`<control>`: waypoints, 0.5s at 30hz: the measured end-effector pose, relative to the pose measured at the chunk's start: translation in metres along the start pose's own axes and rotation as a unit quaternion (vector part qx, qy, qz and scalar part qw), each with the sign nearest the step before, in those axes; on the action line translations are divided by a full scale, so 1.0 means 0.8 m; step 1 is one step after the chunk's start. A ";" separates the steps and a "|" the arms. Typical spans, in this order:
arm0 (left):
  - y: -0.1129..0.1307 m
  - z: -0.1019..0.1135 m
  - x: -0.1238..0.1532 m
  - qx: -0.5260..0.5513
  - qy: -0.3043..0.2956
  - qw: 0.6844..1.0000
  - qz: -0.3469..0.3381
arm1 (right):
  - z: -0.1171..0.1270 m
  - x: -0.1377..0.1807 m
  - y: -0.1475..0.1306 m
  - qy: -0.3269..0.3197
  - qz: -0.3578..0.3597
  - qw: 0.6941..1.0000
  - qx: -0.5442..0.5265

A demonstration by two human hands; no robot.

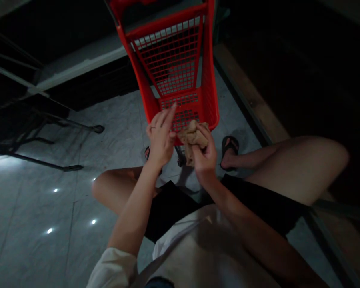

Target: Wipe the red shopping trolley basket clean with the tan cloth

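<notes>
A crumpled tan cloth [195, 138] is gripped in my right hand [206, 154], its thumb and fingers closed on it and a loose end hanging down. My left hand [161, 134] is raised just left of the cloth, fingers stretched out and apart, with nothing visible in it. Both hands are in front of the low end of a red plastic shopping basket on wheels [214, 96], with grid walls and a slotted bottom. No contents show inside the basket. My hands cover part of its near edge.
Dark metal rack legs with casters [98, 129] stand on the grey tiled floor [39, 200] at the left. A raised ledge [252, 96] runs along the right. My sandalled foot [229, 152] is right of the basket's caster [181, 160].
</notes>
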State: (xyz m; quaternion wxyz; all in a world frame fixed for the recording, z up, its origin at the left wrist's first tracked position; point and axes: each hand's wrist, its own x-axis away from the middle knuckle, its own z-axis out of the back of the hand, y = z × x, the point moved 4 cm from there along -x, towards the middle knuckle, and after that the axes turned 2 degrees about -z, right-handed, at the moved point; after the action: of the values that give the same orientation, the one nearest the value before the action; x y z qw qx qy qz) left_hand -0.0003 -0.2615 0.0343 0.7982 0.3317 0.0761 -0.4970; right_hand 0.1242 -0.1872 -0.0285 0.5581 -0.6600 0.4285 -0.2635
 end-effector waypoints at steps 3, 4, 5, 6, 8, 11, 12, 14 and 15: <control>-0.032 -0.002 -0.012 -0.072 -0.161 0.984 -0.022 | 0.073 -0.018 0.011 0.154 0.080 0.978 0.120; -0.039 -0.005 -0.014 -0.102 -0.216 0.970 -0.041 | 0.089 -0.026 0.019 0.204 0.079 0.966 0.140; -0.045 -0.008 -0.016 -0.131 -0.258 0.955 -0.057 | 0.099 -0.035 0.029 0.242 0.068 0.957 0.147; -0.048 -0.012 -0.018 -0.161 -0.283 0.943 -0.064 | 0.102 -0.043 0.039 0.265 0.049 0.952 0.143; -0.048 -0.020 -0.021 -0.217 -0.286 0.932 -0.055 | 0.088 -0.052 0.057 0.286 0.001 0.951 0.120; -0.037 -0.037 -0.029 -0.274 -0.244 0.930 -0.022 | 0.041 -0.040 0.072 0.324 -0.059 0.940 0.092; -0.031 -0.044 -0.032 -0.281 -0.234 0.931 -0.015 | 0.023 -0.031 0.076 0.318 -0.072 0.941 0.085; -0.019 -0.059 -0.042 -0.280 -0.218 0.935 -0.005 | -0.015 -0.013 0.085 0.236 -0.103 0.964 0.066; -0.013 -0.067 -0.047 -0.277 -0.211 0.937 0.001 | -0.032 -0.004 0.091 0.174 -0.122 0.976 0.051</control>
State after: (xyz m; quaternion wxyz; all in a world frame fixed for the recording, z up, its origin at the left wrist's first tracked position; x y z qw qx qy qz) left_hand -0.0162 -0.2038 0.0055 0.8567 -0.0149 0.0403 -0.5141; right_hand 0.0815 -0.1982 -0.0916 0.4718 -0.6219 0.4213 -0.4617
